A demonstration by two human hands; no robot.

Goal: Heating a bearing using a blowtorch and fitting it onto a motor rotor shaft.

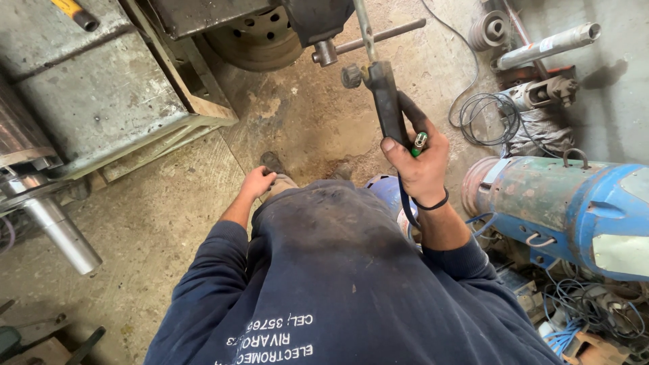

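My right hand [420, 169] is raised in front of me and grips the black handle of a torch [387, 101]. The torch's thin metal tube runs up and out of the top of the view, and a round knob sits at the handle's left. The same hand pinches a small green lighter [420, 143] against the handle. A dark hose drops from the handle past my wrist. My left hand [257, 182] hangs low by my left thigh with its fingers curled and nothing in it. My dark blue sweatshirt fills the lower middle of the view.
A large steel block [101, 88] on a wooden frame stands at the left, with a shiny metal shaft [61, 233] below it. A wheel rim [260, 40] lies ahead. At the right are a blue cylindrical motor housing [574, 203], coiled cable [487, 118], metal tubes [547, 47] and loose blue wires [574, 324].
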